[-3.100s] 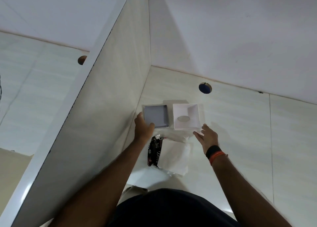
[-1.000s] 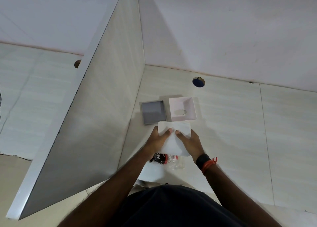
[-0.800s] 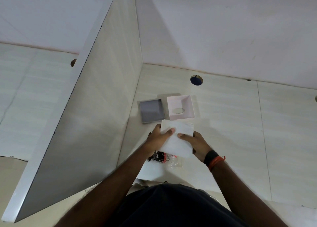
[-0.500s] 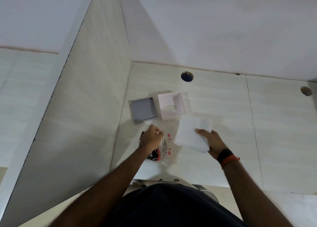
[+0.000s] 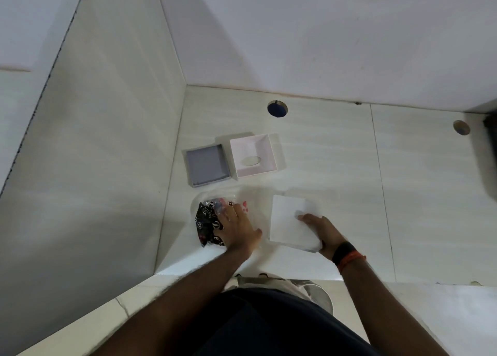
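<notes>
My right hand [image 5: 321,233] holds a white stack of tissues [image 5: 289,221] just above the desk, thumb on top and fingers underneath. My left hand [image 5: 238,228] lies over a crumpled black printed plastic wrapper [image 5: 205,221] and grips it near the left partition. Farther back, a pale pink tissue box shell [image 5: 254,155] lies with its oval slot showing. A grey square lid [image 5: 207,164] sits beside it on the left.
A pale partition wall [image 5: 102,140] closes the desk on the left and a white wall stands behind. Two round cable holes [image 5: 277,108] [image 5: 461,127] sit near the back edge. A dark object [image 5: 490,154] shows at the far right.
Both hands lifted the tissue stack off the wrapper. My right hand then carried it to the right, and my left hand dropped onto the wrapper. The camera view shifted right.
</notes>
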Demonstrator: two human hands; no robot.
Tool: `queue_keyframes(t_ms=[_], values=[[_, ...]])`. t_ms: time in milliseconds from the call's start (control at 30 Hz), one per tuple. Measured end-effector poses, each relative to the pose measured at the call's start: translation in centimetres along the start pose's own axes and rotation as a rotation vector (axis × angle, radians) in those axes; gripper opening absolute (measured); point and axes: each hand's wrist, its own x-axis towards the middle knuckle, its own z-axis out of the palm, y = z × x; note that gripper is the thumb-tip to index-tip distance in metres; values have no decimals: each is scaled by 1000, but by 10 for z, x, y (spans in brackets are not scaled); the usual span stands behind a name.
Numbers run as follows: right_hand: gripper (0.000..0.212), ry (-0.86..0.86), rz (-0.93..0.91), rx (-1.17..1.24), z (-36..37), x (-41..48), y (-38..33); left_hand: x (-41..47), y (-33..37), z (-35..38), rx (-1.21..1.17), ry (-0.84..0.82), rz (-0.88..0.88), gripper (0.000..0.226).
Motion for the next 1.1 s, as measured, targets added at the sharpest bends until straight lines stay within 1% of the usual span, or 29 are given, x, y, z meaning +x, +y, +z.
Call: queue_keyframes(t_ms=[133, 233, 300, 433, 500, 567, 700, 800, 933, 1000, 1100], values=[[47, -45, 25, -37, 12, 6, 2, 1, -19, 1, 101, 75, 98, 52], [46, -84, 41, -49, 20, 9, 0, 6, -37, -2, -12, 125, 184, 27], [44, -115, 53, -62, 26, 11, -2, 6, -43, -9, -123, 141, 199, 19], [27, -207, 113, -79, 42, 15, -5, 4, -56, -20, -306, 152, 148, 20], [24, -226, 152, -89, 53, 19, -4, 3, -64, -21, -373, 130, 129, 23], [26, -269, 173, -120, 65, 24, -3, 1, -71, -25, -445, 131, 108, 24], [42, -306, 231, -266, 80, 37, -3, -6, -79, -41, -565, 175, 41, 25], [46, -289, 226, -353, 86, 43, -3, -9, -81, -52, -558, 204, 77, 30], [34, -233, 180, -319, 96, 43, -5, -13, -84, -59, -494, 214, 141, 30], [36, -171, 133, -278, 101, 44, -5, -14, -85, -60, -450, 202, 175, 30], [34, -42, 45, -279, 111, 42, -3, -15, -83, -63, -369, 206, 198, 23]])
